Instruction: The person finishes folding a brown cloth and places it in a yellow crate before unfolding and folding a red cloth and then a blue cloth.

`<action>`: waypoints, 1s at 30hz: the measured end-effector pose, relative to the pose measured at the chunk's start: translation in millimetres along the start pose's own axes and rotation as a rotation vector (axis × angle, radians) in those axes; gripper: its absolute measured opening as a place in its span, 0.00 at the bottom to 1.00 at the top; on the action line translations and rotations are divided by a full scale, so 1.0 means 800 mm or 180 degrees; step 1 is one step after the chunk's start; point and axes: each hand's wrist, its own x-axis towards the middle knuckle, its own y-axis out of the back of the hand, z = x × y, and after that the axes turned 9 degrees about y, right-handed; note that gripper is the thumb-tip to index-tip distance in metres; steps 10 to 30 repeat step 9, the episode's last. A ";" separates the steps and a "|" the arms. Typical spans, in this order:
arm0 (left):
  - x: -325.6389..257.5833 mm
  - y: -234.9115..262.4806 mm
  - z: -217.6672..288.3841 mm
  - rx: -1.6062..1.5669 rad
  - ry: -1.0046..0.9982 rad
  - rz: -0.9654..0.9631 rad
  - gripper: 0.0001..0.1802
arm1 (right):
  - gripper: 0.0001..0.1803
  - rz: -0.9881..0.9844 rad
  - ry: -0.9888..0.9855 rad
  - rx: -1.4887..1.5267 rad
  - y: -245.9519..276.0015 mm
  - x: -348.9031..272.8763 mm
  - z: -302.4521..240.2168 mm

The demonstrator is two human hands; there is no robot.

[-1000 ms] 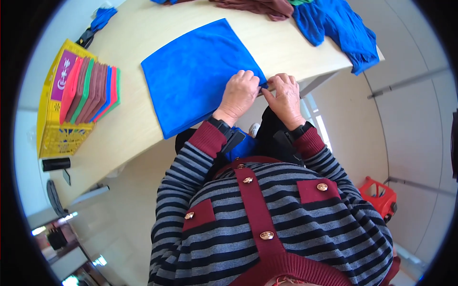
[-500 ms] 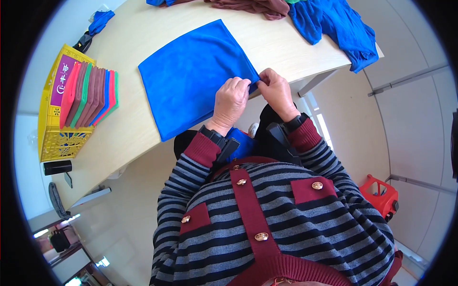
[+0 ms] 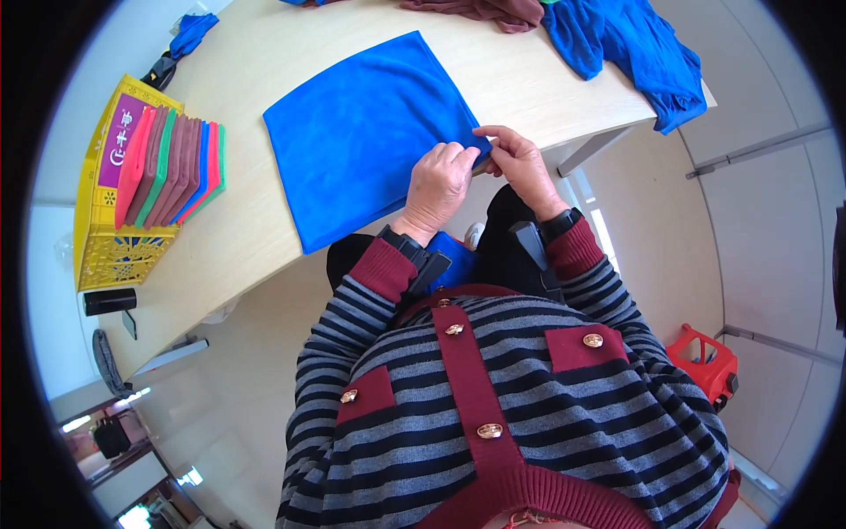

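Observation:
A blue towel [image 3: 352,132] lies spread flat in front of me, its near edge along the table edge. My left hand [image 3: 438,185] is closed on the towel's near edge, close to its right-hand corner. Right beside it, my right hand [image 3: 522,167] has its thumb and fingers at that same corner. Its index finger is stretched out over the cloth, while the thumb and other fingers pinch the corner. The fingertips of both hands nearly meet, and the bit of cloth between them is partly hidden.
A yellow openwork basket [image 3: 132,256] on the left holds folded towels [image 3: 172,167] in red, brown, green and blue. Rumpled blue cloth [image 3: 634,62] and brown cloth [image 3: 485,11] lie at the far side. A black cylinder [image 3: 110,301] and a red stool [image 3: 705,366] stand farther off.
My right index finger has stretched out over the towel's corner. Both hands stay at that corner. The whole view has shifted slightly, with the towel still lying flat.

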 end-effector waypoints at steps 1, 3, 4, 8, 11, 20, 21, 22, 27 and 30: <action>-0.001 0.000 -0.001 -0.0001 -0.0002 -0.0012 0.10 | 0.18 -0.0067 0.0012 -0.0006 0.001 0.001 0.001; -0.006 -0.001 0.000 0.0053 0.0080 -0.0016 0.09 | 0.18 -0.0185 0.0053 -0.0074 0.008 0.003 0.007; -0.005 -0.002 0.001 -0.0001 0.0047 0.0009 0.10 | 0.18 -0.0238 0.0096 -0.0149 0.010 0.001 0.010; -0.025 0.014 -0.006 0.0177 0.0131 -0.0066 0.12 | 0.18 -0.0331 0.0081 -0.0237 0.011 0.000 0.024; -0.031 0.020 -0.009 0.0393 0.0199 -0.0168 0.11 | 0.18 -0.0303 0.0074 -0.0282 0.013 0.002 0.023; -0.031 0.020 -0.009 0.0393 0.0199 -0.0168 0.11 | 0.18 -0.0303 0.0074 -0.0282 0.013 0.002 0.023; -0.031 0.020 -0.009 0.0393 0.0199 -0.0168 0.11 | 0.18 -0.0303 0.0074 -0.0282 0.013 0.002 0.023; -0.031 0.020 -0.009 0.0393 0.0199 -0.0168 0.11 | 0.18 -0.0303 0.0074 -0.0282 0.013 0.002 0.023; -0.031 0.020 -0.009 0.0393 0.0199 -0.0168 0.11 | 0.18 -0.0303 0.0074 -0.0282 0.013 0.002 0.023; -0.031 0.020 -0.009 0.0393 0.0199 -0.0168 0.11 | 0.18 -0.0303 0.0074 -0.0282 0.013 0.002 0.023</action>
